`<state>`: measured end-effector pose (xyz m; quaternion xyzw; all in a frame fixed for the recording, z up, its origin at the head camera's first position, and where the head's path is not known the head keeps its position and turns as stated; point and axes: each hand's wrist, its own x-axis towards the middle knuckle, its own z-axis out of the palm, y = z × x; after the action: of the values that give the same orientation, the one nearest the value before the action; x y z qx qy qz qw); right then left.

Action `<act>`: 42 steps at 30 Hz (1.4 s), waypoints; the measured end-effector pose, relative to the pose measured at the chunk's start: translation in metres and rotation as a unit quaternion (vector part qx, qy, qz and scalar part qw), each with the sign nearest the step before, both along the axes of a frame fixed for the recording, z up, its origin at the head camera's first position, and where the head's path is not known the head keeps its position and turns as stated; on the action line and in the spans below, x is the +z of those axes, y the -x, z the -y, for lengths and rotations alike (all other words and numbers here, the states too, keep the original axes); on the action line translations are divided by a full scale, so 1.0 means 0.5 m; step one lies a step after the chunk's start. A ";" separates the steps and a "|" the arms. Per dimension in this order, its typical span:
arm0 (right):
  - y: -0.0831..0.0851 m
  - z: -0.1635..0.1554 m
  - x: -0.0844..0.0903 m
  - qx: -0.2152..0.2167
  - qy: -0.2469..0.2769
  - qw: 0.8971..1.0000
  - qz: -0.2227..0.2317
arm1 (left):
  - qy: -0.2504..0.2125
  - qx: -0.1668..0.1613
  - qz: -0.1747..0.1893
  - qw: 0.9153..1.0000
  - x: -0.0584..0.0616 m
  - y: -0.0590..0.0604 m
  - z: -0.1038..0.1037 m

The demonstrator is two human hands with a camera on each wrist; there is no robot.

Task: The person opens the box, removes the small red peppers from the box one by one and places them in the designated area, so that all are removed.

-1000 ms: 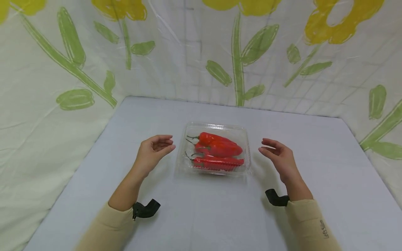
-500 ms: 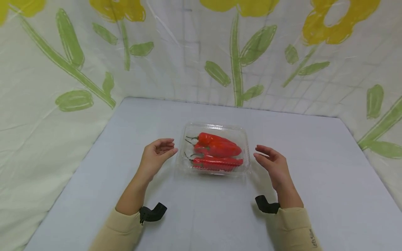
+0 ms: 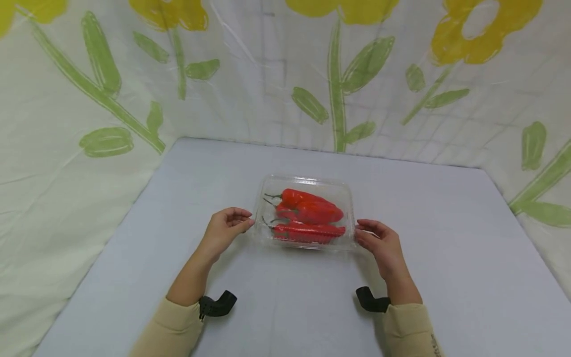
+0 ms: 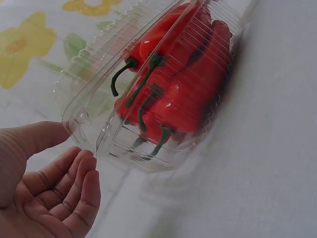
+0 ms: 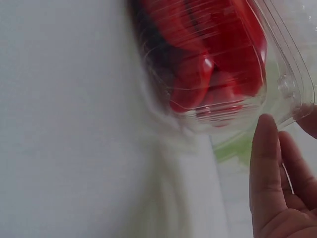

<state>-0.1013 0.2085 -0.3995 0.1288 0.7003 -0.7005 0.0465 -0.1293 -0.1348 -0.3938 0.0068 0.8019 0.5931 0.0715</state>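
A clear plastic clamshell box (image 3: 332,186), its lid down, lies on the table with several red peppers (image 3: 317,212) inside. Green stems (image 4: 151,79) point toward the left hand. My left hand (image 3: 226,229) is at the box's left front side; in the left wrist view the thumb is right at the lid's rim, the loosely bent fingers below it. On the opposite side my right hand (image 3: 381,245) has its fingertips at the right front corner. In the right wrist view its thumb (image 5: 308,121) and fingers lie on either side of the rim, without a visible tight pinch.
The box stands on a pale table (image 3: 285,312). A white cloth (image 3: 263,109) with yellow flowers and green leaves hangs behind and at both sides. Black wrist cameras (image 3: 217,303) stick out inward from the beige sleeves (image 3: 167,329).
Both hands have moved inward and toward the box's front corners, the right hand travelling farther. Their fingertips now reach its edges. The box and peppers stay where they were.
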 end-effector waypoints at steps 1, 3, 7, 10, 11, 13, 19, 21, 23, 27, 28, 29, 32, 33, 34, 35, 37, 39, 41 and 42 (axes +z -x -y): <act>-0.002 0.000 -0.001 0.000 0.000 1.000 0.003 | -0.004 0.000 0.009 1.000 -0.003 0.000 0.000; -0.006 0.003 -0.002 -0.003 -0.001 1.000 0.009 | -0.008 -0.006 0.020 1.000 -0.006 -0.001 0.001; -0.013 0.008 -0.006 -0.011 0.010 1.000 0.018 | -0.021 -0.026 0.036 0.999 -0.012 -0.002 -0.001; -0.015 0.013 -0.011 -0.016 0.023 0.999 0.026 | -0.030 -0.034 0.034 0.998 -0.018 -0.002 -0.004; -0.016 0.015 -0.012 -0.016 0.025 0.999 0.027 | -0.031 -0.034 0.031 0.998 -0.020 -0.003 -0.006; -0.018 0.016 -0.013 -0.015 0.023 0.999 0.029 | -0.036 -0.031 0.026 0.999 -0.023 -0.005 -0.009; -0.020 0.019 -0.007 -0.004 -0.004 1.000 0.026 | -0.037 -0.021 0.014 0.999 -0.023 -0.008 -0.015; -0.020 0.019 -0.005 -0.001 -0.008 1.000 0.025 | -0.034 -0.019 0.013 0.999 -0.022 -0.009 -0.017; -0.020 0.018 -0.005 0.000 -0.006 1.000 0.026 | -0.029 -0.019 0.013 0.999 -0.022 -0.010 -0.018; -0.021 0.015 -0.007 0.003 0.010 0.999 0.034 | -0.025 -0.020 0.014 0.999 -0.023 -0.010 -0.018; -0.021 0.013 -0.008 0.005 0.014 0.999 0.034 | -0.024 -0.020 0.013 0.999 -0.022 -0.010 -0.018; -0.021 0.011 -0.009 0.007 0.019 0.999 0.033 | -0.023 -0.020 0.013 0.999 -0.022 -0.010 -0.017; -0.021 0.002 -0.012 0.017 0.037 0.999 0.027 | -0.021 -0.018 0.013 1.000 -0.023 -0.010 -0.017; -0.021 -0.002 -0.014 0.022 0.044 0.999 0.024 | -0.020 -0.018 0.013 1.000 -0.023 -0.009 -0.017; -0.021 -0.005 -0.016 0.028 0.051 0.998 0.023 | -0.020 -0.018 0.013 1.000 -0.023 -0.009 -0.017; -0.021 -0.009 -0.018 0.032 0.059 0.997 0.024 | -0.020 -0.018 0.013 1.000 -0.024 -0.009 -0.017; -0.019 -0.014 -0.024 0.042 0.071 0.996 0.026 | -0.022 -0.019 0.013 0.999 -0.025 -0.009 -0.017; -0.016 -0.018 -0.029 0.053 0.076 0.995 0.028 | -0.022 -0.020 0.012 1.000 -0.026 -0.009 -0.017; -0.014 -0.021 -0.033 0.059 0.073 0.995 0.028 | -0.020 -0.019 0.009 1.000 -0.026 -0.009 -0.016; -0.012 -0.022 -0.034 0.063 0.066 0.995 0.026 | -0.018 -0.019 0.008 1.000 -0.026 -0.009 -0.016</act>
<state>-0.0951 0.2194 -0.4168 0.0989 0.6579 -0.7373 0.1170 -0.1248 -0.1267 -0.4068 0.0187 0.7900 0.6064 0.0888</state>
